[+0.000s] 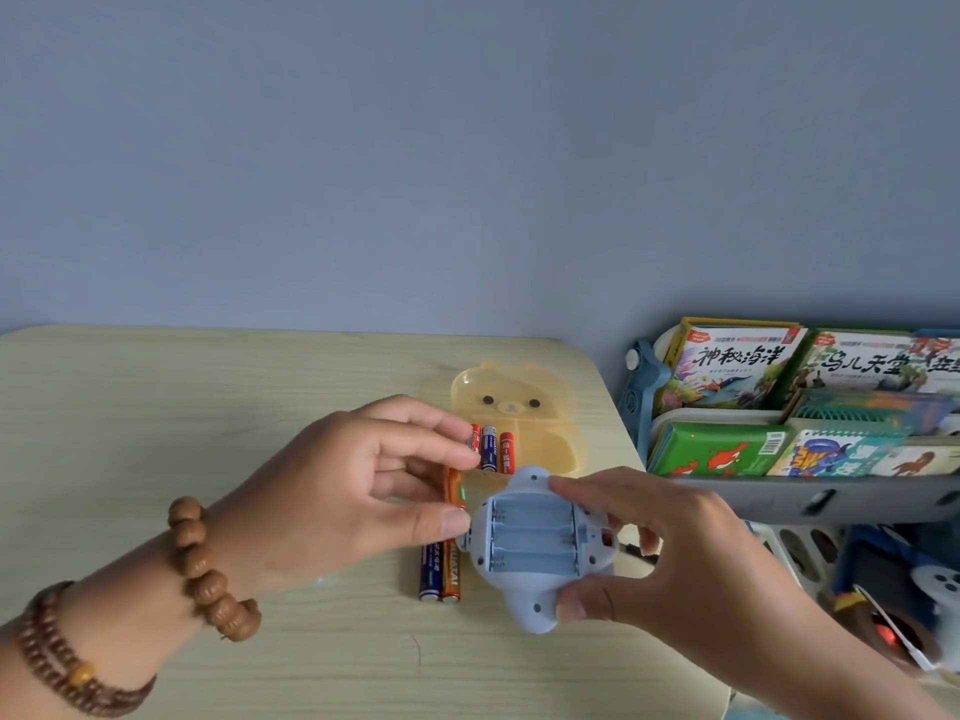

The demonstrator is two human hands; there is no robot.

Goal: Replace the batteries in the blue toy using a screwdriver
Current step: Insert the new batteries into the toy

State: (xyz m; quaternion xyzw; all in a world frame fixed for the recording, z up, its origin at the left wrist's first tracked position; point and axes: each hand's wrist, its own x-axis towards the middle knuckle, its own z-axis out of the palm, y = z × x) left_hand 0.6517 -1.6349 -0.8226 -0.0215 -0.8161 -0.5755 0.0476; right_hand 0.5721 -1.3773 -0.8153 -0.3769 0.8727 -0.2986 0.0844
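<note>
On the pale wooden table (156, 407), near its right edge, the blue toy (535, 553) lies belly-up with its battery bay uncovered. All the slots look empty; I see bare springs and no cells in them. The cover and the screwdriver are not anywhere I can make out, so the unscrewing seems done.

The right hand (675, 574) steadies the toy, thumb on its near edge and fingertips curled over the far rim and right side. The left hand (343, 491) pinches an orange battery (455, 490) between thumb and fingers, just left of the toy. Whether this cell is coming out or about to go in, I cannot tell.

Two more batteries (440, 574) lie side by side on the table just beside the toy, one blue, one orange. Behind the toy sits a yellow bear-shaped box (540, 407), open, with three batteries standing in it (491, 449).

By my reckoning the job is about halfway: the bay is open and cleared. What remains is loading cells into the slots with the right polarity, fitting the cover back, and driving the screw home.
</note>
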